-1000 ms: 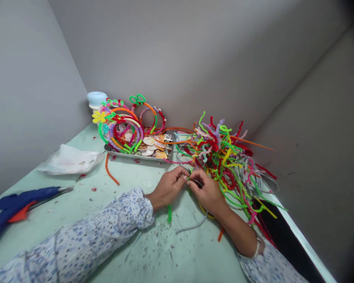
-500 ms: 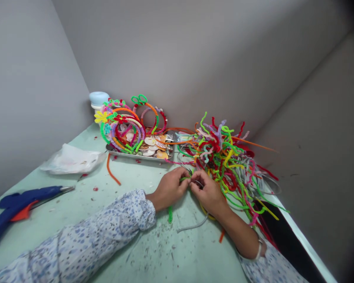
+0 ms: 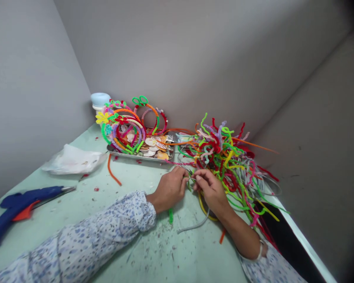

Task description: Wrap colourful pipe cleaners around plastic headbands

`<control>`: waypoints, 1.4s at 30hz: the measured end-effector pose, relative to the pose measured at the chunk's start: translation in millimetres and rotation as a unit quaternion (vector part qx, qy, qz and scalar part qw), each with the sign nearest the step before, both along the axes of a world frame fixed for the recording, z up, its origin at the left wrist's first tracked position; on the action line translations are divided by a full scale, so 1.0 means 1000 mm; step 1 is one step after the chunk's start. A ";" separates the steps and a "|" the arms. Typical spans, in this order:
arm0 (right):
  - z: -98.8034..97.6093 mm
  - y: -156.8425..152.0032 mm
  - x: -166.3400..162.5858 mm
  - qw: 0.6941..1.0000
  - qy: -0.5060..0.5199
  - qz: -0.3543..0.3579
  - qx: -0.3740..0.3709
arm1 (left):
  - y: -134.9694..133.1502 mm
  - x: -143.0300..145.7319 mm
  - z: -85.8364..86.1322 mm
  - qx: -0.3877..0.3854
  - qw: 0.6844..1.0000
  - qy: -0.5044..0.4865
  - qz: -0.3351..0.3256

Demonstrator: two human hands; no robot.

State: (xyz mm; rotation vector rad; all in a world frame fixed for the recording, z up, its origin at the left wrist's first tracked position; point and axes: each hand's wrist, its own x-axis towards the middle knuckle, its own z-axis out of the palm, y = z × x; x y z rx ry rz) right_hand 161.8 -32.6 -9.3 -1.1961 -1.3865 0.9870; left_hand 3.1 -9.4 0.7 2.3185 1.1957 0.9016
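Nearest, one blue glue gun (image 3: pixel 32 198) lies well left of the fingers on the pale green table (image 3: pixel 153 255). One short orange piece (image 3: pixel 222 236) pokes out below the right wrist, one grey strand (image 3: pixel 194 226) curves across the tabletop nearer than the fingertips, and one green fuzzy end (image 3: pixel 171 216) shows just below the left hand.

The two hands come close together, fingertips apart. The left hand (image 3: pixel 170 187) has thumb and forefinger closed on a thin pale strand (image 3: pixel 191 179); the right hand (image 3: pixel 214 193) has thumb and forefinger nearly together, pinching its other end. A green bit shows just under the fingertips.

Beyond and left lie one plastic bag (image 3: pixel 73 160) and one orange strip (image 3: pixel 114 175). Right of the fingers spreads a tangle of fuzzy stems (image 3: pixel 230 165), too many to count. Farther, to the left, one metal tray (image 3: pixel 144 157) holds shells and several overlapping headbands (image 3: pixel 126 111); behind stands one blue-lidded jar (image 3: pixel 100 99).
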 end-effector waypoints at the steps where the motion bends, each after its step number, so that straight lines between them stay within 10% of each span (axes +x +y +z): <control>1: 0.001 0.001 0.001 0.999 0.043 -0.006 -0.018 | -0.001 0.000 0.001 0.001 1.000 -0.007 -0.007; 19: 0.003 0.009 0.009 0.994 0.033 -0.019 -0.102 | 0.004 0.001 -0.001 -0.101 0.972 -0.211 -0.036; 42: -0.002 0.006 0.004 0.991 -0.125 -0.007 0.047 | 0.002 0.002 -0.002 -0.195 0.947 -0.250 -0.049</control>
